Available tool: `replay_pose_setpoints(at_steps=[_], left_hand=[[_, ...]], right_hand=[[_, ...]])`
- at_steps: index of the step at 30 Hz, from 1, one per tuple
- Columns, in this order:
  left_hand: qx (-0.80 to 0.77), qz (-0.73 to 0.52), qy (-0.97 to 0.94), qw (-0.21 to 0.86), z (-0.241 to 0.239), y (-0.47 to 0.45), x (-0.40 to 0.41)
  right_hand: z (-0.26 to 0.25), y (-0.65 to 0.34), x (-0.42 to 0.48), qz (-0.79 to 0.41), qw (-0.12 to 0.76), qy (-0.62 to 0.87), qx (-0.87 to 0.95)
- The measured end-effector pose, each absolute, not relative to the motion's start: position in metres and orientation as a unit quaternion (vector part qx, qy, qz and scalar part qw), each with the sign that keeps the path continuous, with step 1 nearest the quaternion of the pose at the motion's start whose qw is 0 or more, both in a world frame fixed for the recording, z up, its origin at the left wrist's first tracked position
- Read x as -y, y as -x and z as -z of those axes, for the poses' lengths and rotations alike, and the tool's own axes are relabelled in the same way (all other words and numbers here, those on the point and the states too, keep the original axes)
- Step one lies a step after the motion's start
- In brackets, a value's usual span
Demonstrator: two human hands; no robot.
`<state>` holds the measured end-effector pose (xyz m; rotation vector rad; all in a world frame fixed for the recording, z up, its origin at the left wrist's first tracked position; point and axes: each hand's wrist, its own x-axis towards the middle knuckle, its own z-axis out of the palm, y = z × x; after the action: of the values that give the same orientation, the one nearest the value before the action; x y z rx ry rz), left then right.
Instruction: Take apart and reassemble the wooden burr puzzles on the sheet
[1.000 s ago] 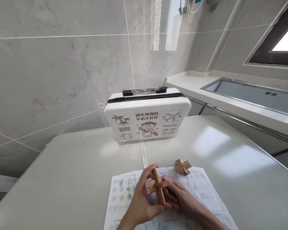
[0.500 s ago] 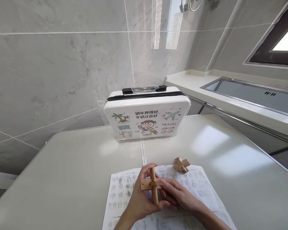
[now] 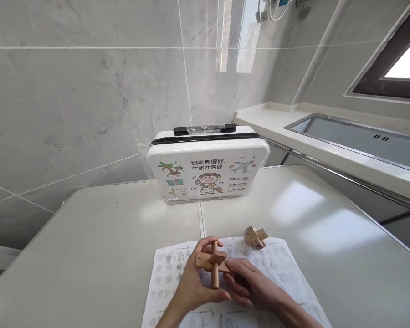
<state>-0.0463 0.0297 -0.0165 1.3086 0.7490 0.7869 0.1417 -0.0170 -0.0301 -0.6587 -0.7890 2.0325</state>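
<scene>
A wooden interlocking puzzle (image 3: 219,256) with crossed pieces, one of them a round rod, is held between both hands above a printed sheet (image 3: 167,296). My left hand (image 3: 191,278) wraps round it from the left, index finger at the rod's top and thumb near its lower end. My right hand (image 3: 249,282) pinches the right end of the flat crosspiece between thumb and fingers. Part of the fingers behind the puzzle is hidden. A second wooden puzzle (image 3: 256,238), star-shaped, rests at the sheet's far right edge, apart from both hands.
A white cartoon-printed suitcase (image 3: 208,175) in clear plastic stands at the back of the pale table (image 3: 99,255), against a grey tiled wall (image 3: 82,100). To the right is a counter (image 3: 259,119) with a sink (image 3: 355,136).
The puzzle in my hands has turned so that a block standing out at its centre now shows. My right thumb and fingers have shifted to the flat piece's right end.
</scene>
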Motion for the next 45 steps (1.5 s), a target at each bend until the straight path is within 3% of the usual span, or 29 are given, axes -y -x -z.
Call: replay_pose_setpoints(at_steps=[25,36,45], left_hand=[[-0.328,-0.361,-0.592,0.641,0.016,0.046,-0.032],[-0.299,-0.373,-0.546,0.688,0.021,0.044,-0.027],[-0.377,-0.371,-0.594,0.606,0.002,0.031,-0.024]], right_hand=[[0.03,-0.133,0.019,-0.818,0.443,0.251,0.267],[0.033,-0.138,0.018,-0.878,0.423,0.109,0.198],[0.034,-0.148,0.013,-0.889,0.449,0.03,0.085]])
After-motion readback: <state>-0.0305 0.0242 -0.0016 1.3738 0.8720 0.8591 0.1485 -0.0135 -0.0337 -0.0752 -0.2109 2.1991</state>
